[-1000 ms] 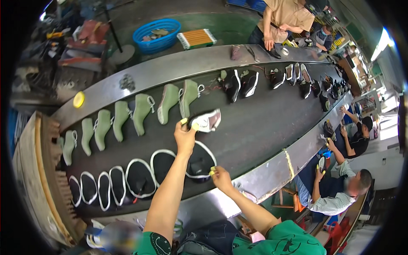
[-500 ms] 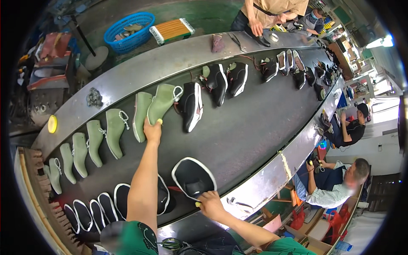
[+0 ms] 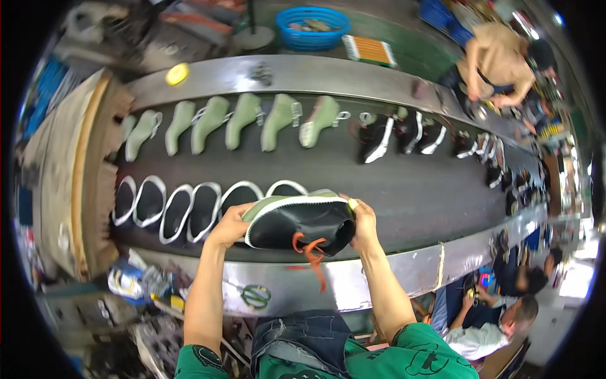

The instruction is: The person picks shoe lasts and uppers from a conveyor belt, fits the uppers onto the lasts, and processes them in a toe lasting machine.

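Close in front of me, a black shoe upper (image 3: pixel 284 224) with a white stitched edge and a loose orange lace lies over a green shoe last (image 3: pixel 323 193), most of which it hides. My left hand (image 3: pixel 230 227) grips one end, fingers behind it. At the other end, by the shoe opening, my right hand (image 3: pixel 364 224) is closed round the upper, with yellow showing at its thumb. Behind them on a dark belt (image 3: pixel 404 196), several green lasts (image 3: pixel 243 123) stand in the far row. White-edged black uppers (image 3: pixel 205 211) line the near side.
Metal rims border the belt; green-handled scissors (image 3: pixel 255 295) lie on the near one, a yellow disc (image 3: pixel 177 74) on the far one. Black shoes (image 3: pixel 379 139) continue to the right. A blue basket (image 3: pixel 312 31) stands beyond. Other people (image 3: pixel 499 63) work at the right.
My left hand has brought a green last from the far row toward me. My right hand has raised the black upper, and both now meet in my hands. The view has swung left.
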Tool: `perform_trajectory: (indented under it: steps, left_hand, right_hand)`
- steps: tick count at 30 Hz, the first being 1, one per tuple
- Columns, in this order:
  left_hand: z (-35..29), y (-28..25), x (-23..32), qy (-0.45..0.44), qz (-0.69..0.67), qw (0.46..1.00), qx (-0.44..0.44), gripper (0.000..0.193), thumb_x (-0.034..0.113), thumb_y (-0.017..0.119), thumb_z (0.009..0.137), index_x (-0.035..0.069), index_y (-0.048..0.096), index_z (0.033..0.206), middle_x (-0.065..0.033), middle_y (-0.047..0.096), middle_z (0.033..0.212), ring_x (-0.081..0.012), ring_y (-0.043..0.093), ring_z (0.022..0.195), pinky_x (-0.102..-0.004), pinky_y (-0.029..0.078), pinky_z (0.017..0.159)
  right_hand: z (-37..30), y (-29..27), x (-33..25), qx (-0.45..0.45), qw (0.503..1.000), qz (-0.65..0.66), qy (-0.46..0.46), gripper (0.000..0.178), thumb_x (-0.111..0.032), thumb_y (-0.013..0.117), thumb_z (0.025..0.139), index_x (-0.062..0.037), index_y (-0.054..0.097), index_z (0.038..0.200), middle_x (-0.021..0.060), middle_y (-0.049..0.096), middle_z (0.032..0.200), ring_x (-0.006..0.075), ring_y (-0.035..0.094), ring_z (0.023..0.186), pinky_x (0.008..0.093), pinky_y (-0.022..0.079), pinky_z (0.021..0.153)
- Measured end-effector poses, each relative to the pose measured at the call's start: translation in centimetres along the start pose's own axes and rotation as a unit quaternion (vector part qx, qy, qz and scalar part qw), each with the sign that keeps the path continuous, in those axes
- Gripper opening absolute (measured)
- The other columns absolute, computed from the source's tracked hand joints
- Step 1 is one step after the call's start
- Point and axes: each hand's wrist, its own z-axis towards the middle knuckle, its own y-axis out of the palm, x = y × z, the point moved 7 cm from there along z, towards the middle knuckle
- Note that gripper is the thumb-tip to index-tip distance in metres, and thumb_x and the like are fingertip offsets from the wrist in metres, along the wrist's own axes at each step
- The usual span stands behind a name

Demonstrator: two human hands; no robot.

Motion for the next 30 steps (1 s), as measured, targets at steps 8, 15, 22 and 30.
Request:
perform_trajectory:
  steps: [8,15,22,30]
  left_hand:
    - [-21.9,-7.6,-4.6,0.084,-0.114,0.955,0.260,0.029,0.016,0.066,0.088,0.002,0.064,0.114,-0.0022,0.066,0.102,-0.0117,0.060,0.088,-0.0268,0.049,0.080]
    - [-39.2,-12.4,-5.5,0.197,-0.021,0.766,0.611,0.021,0.016,0.058,0.093,-0.002,0.067,0.090,0.0049,0.053,0.068,-0.0052,0.041,0.063,-0.0254,0.035,0.056]
    - [-57.1,-11.9,-6.2,0.228,-0.254,0.667,0.662,0.027,0.027,0.055,0.096,0.003,0.062,0.087,0.0003,0.057,0.070,-0.0084,0.050,0.063,-0.0262,0.042,0.058]
    - [-79.9,-2.4,-16.5,0.243,-0.184,0.638,0.707,0.015,0.019,0.068,0.088,0.005,0.064,0.090,0.0005,0.061,0.084,-0.0083,0.055,0.076,-0.0245,0.045,0.067]
  right_hand:
    - [-8.8,4.6,15.3,-0.083,0.987,0.025,0.138,0.024,-0.012,0.045,0.093,0.0058,0.060,0.102,0.0161,0.066,0.098,0.0268,0.065,0.089,0.0393,0.053,0.081]
    - [-21.1,14.1,25.9,-0.346,0.863,-0.255,0.266,0.032,-0.028,0.053,0.097,-0.0014,0.060,0.112,0.0081,0.064,0.109,0.0182,0.059,0.100,0.0302,0.046,0.090]
    - [-36.4,26.2,33.1,-0.537,0.790,-0.288,0.071,0.020,-0.021,0.054,0.097,-0.0044,0.061,0.088,-0.0046,0.057,0.075,0.0027,0.048,0.065,0.0197,0.039,0.058]
    - [-51.8,28.6,43.3,-0.666,0.660,-0.317,0.139,0.017,-0.015,0.052,0.097,-0.0023,0.062,0.091,-0.0034,0.059,0.078,0.0031,0.050,0.068,0.0204,0.043,0.062]
